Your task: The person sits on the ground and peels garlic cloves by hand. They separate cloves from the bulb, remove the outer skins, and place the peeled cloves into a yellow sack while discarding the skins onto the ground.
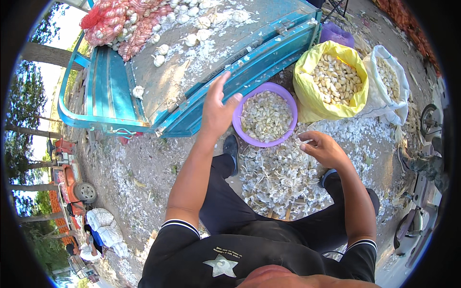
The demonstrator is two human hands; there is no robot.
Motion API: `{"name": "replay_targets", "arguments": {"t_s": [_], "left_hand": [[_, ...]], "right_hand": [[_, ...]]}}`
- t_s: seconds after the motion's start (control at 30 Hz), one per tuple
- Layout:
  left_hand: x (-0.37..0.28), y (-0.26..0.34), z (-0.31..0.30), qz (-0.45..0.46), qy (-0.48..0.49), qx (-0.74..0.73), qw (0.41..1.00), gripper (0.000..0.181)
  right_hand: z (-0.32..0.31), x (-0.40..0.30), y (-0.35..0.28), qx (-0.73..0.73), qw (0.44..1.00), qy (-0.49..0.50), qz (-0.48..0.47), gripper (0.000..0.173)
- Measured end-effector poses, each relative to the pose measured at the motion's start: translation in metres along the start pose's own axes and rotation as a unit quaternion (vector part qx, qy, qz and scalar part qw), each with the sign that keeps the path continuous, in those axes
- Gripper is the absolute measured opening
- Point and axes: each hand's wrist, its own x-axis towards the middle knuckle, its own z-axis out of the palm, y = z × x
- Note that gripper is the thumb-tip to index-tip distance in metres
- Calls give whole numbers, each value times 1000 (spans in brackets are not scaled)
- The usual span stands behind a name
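My left hand (218, 108) is raised, empty, in front of the blue metal side panel (252, 68) of a cart. Its thumb and fingers are spread apart. Just right of it a purple plastic basin (235, 120) stands on the ground, full of garlic cloves and bits of skin (266, 115). Below the basin's right rim hovers my right hand (322, 147), fingers curled with a gap to the thumb and nothing visible in them. Whole garlic bulbs (191, 39) lie scattered on the cart bed (162, 86) amid loose skins.
A yellow woven sack (306, 97) and a white sack (399, 108), both holding cloves, stand right of the basin. Garlic skins (284, 176) cover the ground between my feet. Red mesh bags (115, 21) of bulbs lie on the cart. A person (89, 250) sits far left; a motorbike (414, 226) stands at right.
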Motion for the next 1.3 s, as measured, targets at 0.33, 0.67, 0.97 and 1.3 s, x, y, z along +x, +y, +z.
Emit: {"name": "replay_targets", "arguments": {"t_s": [0.33,0.67,0.97,1.3], "left_hand": [[186,-172,-281,-120,237,384,884,84],[223,-201,-255,-51,125,374,918,39],[75,-41,-73,-83,-160,-135,974,75],[-74,65,90,-161,-278,-313,894,74]], "right_hand": [[7,25,3,-21,999,-29,-38,46],[8,31,6,-66,997,-12,-33,46],[18,21,-1,115,974,147,-132,44],[15,-3,-17,27,907,233,-350,35]]}}
